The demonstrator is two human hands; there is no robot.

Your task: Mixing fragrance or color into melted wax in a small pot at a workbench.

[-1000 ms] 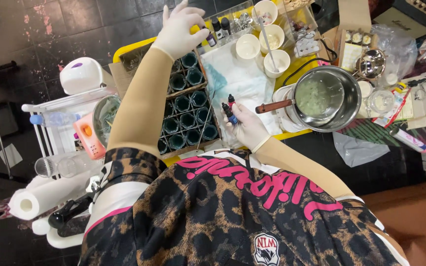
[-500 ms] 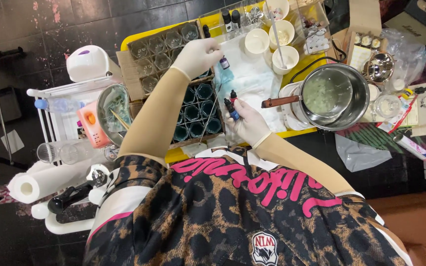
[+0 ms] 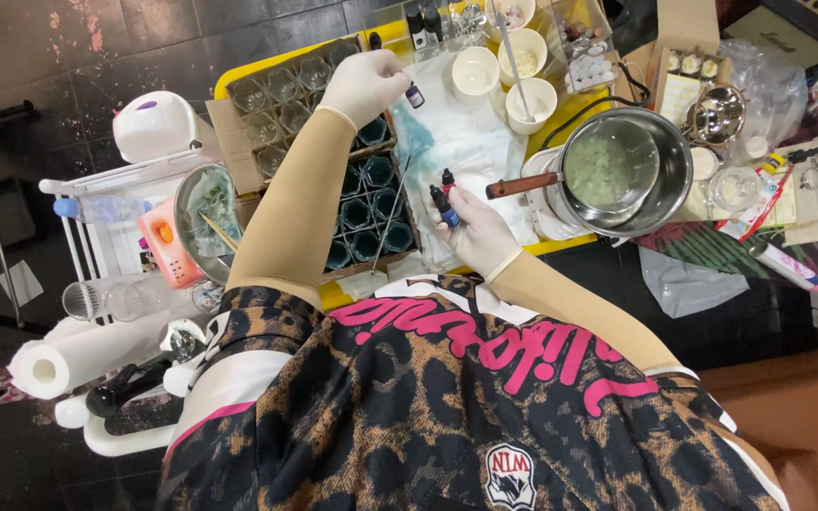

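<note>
The left hand (image 3: 364, 83), gloved in white, is closed in a pinch on a small dark dropper bottle (image 3: 414, 95) held over the far edge of a cardboard box of glass jars (image 3: 366, 203), beside a white cloth (image 3: 466, 142) stained blue. The right hand (image 3: 478, 230), also gloved, is curled around two more small bottles (image 3: 444, 197), one with a red cap and one with a blue cap, near the person's chest and just above the near edge of the yellow worktop (image 3: 239, 71). These bottles look light, rigid and smooth, likely slippery against gloves, so a grip around the body just below the cap seems safest; squeezing near the tip could spill colour. The jars in the box appear to be thin glass, fragile, packed tight in cardboard cells, leaving little room for fingers between them. To the right, a steel saucepan (image 3: 631, 170) of pale liquid sits with its wooden handle (image 3: 521, 185) pointing toward the right hand, close enough to be knocked. Three white cups (image 3: 530, 104) stand at the far side, one with a stirring stick. Open room is scarce: the cloth is the only bare patch, and the worktop edge lies just below the right hand.
</note>
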